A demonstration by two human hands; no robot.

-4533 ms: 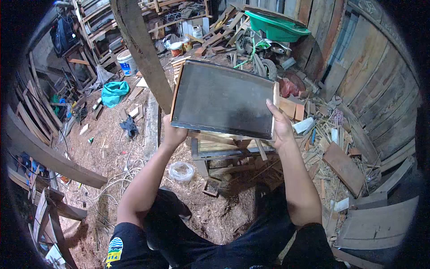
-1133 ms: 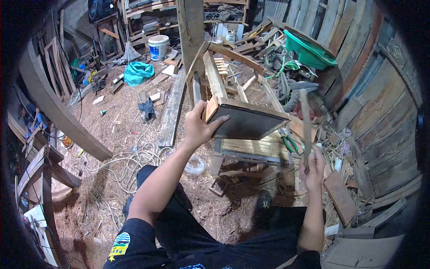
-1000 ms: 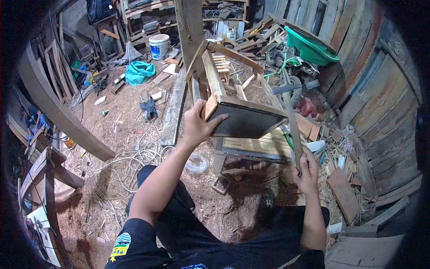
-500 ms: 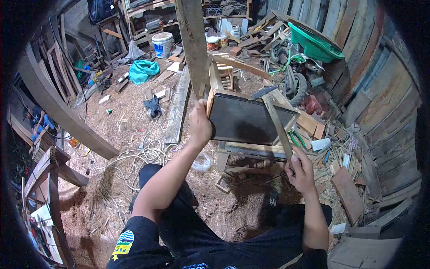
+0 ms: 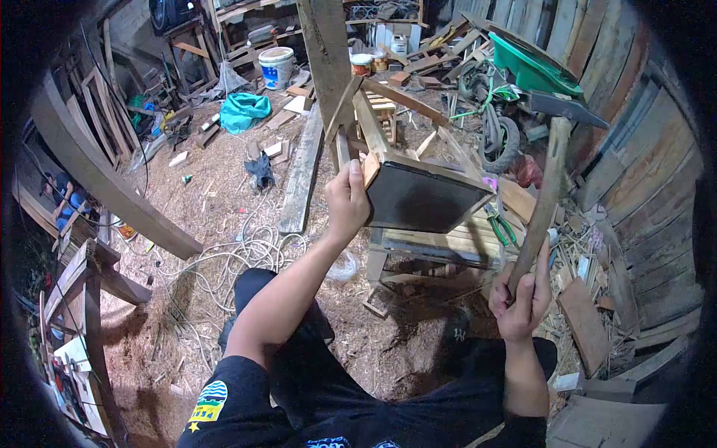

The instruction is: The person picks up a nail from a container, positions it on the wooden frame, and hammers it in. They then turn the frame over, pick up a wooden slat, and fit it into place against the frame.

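Note:
My left hand (image 5: 348, 203) is closed on the left edge of a wooden frame (image 5: 371, 128) with a dark flat panel (image 5: 424, 197). Wooden bars stick out from the panel's far side, and the piece is tilted over a low slatted bench (image 5: 437, 243). In my right hand (image 5: 520, 300) is a hammer (image 5: 547, 183), gripped low on its wooden handle. Its dark metal head is raised to the right of the panel and apart from it. Green-handled pliers (image 5: 500, 226) lie on the bench between the panel and the hammer.
Coiled cable (image 5: 246, 255) lies on the shavings-covered floor beside a long plank (image 5: 302, 179). A wooden post (image 5: 326, 67) rises ahead. A green wheelbarrow (image 5: 532, 69) leans at the right wall, near scrap wood. Another person (image 5: 66, 198) is at far left.
The hammer has swung up and right, away from the panel, and my right hand has moved slightly right and down. The framed panel has tilted and shifted a little right with my left hand.

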